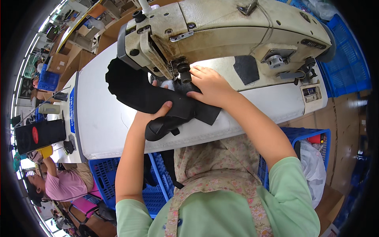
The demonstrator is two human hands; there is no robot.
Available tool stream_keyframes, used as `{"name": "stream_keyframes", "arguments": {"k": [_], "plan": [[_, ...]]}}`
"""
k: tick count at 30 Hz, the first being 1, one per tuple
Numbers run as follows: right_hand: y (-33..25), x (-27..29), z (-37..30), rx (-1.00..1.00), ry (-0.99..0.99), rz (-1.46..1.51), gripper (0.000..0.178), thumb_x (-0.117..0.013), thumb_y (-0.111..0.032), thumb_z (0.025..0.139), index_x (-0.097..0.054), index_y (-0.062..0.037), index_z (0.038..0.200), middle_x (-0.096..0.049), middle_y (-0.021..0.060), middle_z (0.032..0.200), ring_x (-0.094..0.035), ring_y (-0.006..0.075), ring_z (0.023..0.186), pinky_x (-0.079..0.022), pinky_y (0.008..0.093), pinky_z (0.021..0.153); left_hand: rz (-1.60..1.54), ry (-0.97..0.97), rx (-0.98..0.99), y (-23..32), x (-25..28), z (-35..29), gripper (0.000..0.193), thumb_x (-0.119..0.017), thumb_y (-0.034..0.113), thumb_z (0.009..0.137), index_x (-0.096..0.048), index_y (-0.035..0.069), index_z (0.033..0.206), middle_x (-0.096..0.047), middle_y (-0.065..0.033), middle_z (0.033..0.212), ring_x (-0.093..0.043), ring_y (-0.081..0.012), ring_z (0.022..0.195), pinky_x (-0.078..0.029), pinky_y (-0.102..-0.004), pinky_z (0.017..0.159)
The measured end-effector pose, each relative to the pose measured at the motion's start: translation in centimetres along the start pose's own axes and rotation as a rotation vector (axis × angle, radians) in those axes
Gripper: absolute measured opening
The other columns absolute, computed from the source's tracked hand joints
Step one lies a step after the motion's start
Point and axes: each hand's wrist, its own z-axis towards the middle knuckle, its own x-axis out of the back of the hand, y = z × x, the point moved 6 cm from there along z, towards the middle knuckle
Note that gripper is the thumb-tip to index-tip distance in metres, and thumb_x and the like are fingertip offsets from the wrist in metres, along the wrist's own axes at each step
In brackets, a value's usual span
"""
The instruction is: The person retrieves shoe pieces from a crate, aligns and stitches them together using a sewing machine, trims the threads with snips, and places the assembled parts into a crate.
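A black, curved piece of material [136, 89] with a scalloped edge, which looks like a shoe upper, lies on the white sewing table [102, 130]. My left hand [154, 113] grips it, thumb on top and most fingers hidden beneath. Its rounded, folded end [158, 128] hangs toward the table's near edge. My right hand [213, 87] lies flat over the dark material beside the needle area, fingers stretched out and thumb apart. Above the work stands the cream sewing machine [233, 35]; its needle head [181, 70] is close to my right fingertips. The stitching point itself is hidden.
A loose dark fabric patch [246, 69] lies under the machine arm. Blue crates [106, 177] stand below the table on both sides, one holding a white plastic bag [314, 168]. Another blue crate [347, 59] is behind at right. A person in pink [65, 183] works at left.
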Motion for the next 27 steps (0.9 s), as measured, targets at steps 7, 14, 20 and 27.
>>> {"name": "stream_keyframes", "arguments": {"k": [7,14,20,27], "plan": [[1.8,0.9,-1.3,0.023,-0.081,-0.003,0.058,-0.068,-0.037,0.082,-0.057,-0.0005,0.125,-0.054,0.0149,0.135,-0.047,0.0302,0.129,-0.035,0.0416,0.109,0.283,-0.020,-0.096,1.4,-2.1,-0.5,0.045,-0.067,0.037,0.082,-0.067,0.008,0.116,-0.062,-0.0126,0.125,-0.050,-0.0314,0.126,-0.032,-0.0432,0.108],[1.4,0.5,-1.5,0.014,-0.027,0.003,0.055,-0.068,-0.036,0.083,-0.058,-0.0010,0.124,-0.054,0.0136,0.135,-0.047,0.0296,0.128,-0.035,0.0418,0.110,0.278,0.063,-0.073,1.2,-2.3,-0.6,0.044,-0.070,0.038,0.079,-0.068,0.008,0.110,-0.063,-0.0148,0.120,-0.053,-0.0319,0.121,-0.035,-0.0421,0.106],[1.1,0.1,-1.2,0.020,-0.036,-0.046,0.054,-0.066,-0.036,0.085,-0.057,-0.0015,0.126,-0.054,0.0131,0.135,-0.047,0.0299,0.129,-0.035,0.0424,0.110,0.276,0.146,-0.133,0.4,-2.0,-0.4,0.050,-0.075,0.040,0.072,-0.067,0.005,0.107,-0.064,-0.0155,0.113,-0.060,-0.0325,0.106,-0.044,-0.0401,0.097],[1.1,0.0,-1.2,0.004,-0.060,-0.065,0.053,-0.065,-0.036,0.087,-0.057,-0.0015,0.127,-0.054,0.0118,0.136,-0.047,0.0296,0.129,-0.034,0.0421,0.111,0.301,0.229,-0.171,1.1,-2.0,-0.4,0.054,-0.078,0.040,0.068,-0.066,0.001,0.103,-0.065,-0.0131,0.101,-0.062,-0.0318,0.095,-0.048,-0.0393,0.087]]}}
